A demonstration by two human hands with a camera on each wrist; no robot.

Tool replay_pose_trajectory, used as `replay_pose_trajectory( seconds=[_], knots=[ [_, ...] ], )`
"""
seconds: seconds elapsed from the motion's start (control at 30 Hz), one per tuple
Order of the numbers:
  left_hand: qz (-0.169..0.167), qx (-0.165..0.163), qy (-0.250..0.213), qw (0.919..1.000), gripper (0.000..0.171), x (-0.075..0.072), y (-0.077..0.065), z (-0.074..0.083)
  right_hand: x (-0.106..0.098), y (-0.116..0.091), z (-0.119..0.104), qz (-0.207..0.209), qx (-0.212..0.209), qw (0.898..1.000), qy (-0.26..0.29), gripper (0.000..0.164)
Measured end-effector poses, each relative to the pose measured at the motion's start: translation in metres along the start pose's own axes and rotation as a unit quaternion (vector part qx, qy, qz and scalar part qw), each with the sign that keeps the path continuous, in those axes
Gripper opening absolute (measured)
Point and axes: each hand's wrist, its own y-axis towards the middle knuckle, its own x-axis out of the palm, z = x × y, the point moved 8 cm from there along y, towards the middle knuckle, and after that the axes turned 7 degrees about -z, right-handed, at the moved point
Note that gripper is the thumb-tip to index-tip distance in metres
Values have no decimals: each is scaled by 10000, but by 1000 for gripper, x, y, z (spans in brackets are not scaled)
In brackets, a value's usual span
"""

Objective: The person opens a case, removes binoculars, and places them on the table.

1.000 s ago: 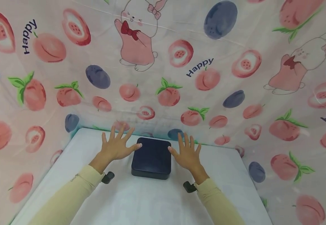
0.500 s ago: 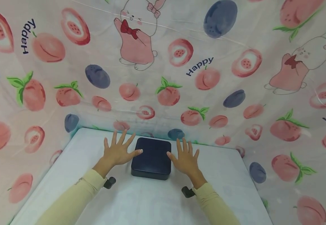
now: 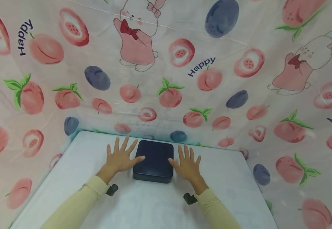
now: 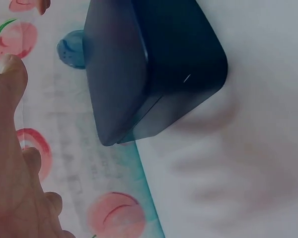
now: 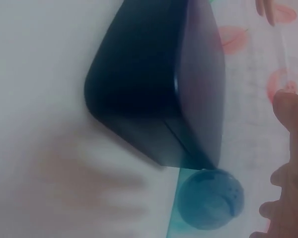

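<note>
A dark navy-black box [image 3: 155, 159] with rounded corners stands on the white tabletop, toward its far edge. My left hand [image 3: 120, 161] is held to the left of it with fingers spread and straight, its thumb overlapping the box's left side in the head view. On the other side is my right hand [image 3: 188, 168], also spread, its thumb near the right side. Both wrist views show a gap between each hand and the box [image 4: 184, 54], so neither touches it. A thin seam runs along the side of the box [image 5: 139, 69]. Both hands hold nothing.
The white tabletop [image 3: 143, 206] extends toward me. Behind and at both sides hangs a pale pink sheet [image 3: 154, 73] printed with peaches, blue fruit and rabbits. A small black device [image 3: 112, 190] sits at my left wrist, another device [image 3: 190, 198] at my right.
Both hands have come slightly back toward me, still spread on either side of the box. The box has stayed in place; the head view has shifted a little.
</note>
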Motion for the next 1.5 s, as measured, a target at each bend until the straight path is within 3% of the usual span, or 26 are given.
replay_pose_trajectory(
  seconds=[0.9,1.1,1.3,1.5],
  knots=[
    [113,193,65,9997,99,38,19,-11,43,12,13,-258,234,9988,348,90],
    [131,145,134,9997,99,38,20,-14,47,12,9,-355,197,9977,551,88],
    [105,81,0,9999,103,42,20,-19,50,14,6,-307,123,9953,909,85],
    [46,32,-478,9988,109,49,21,-20,53,16,6,-155,-173,9874,1566,83]
  ],
)
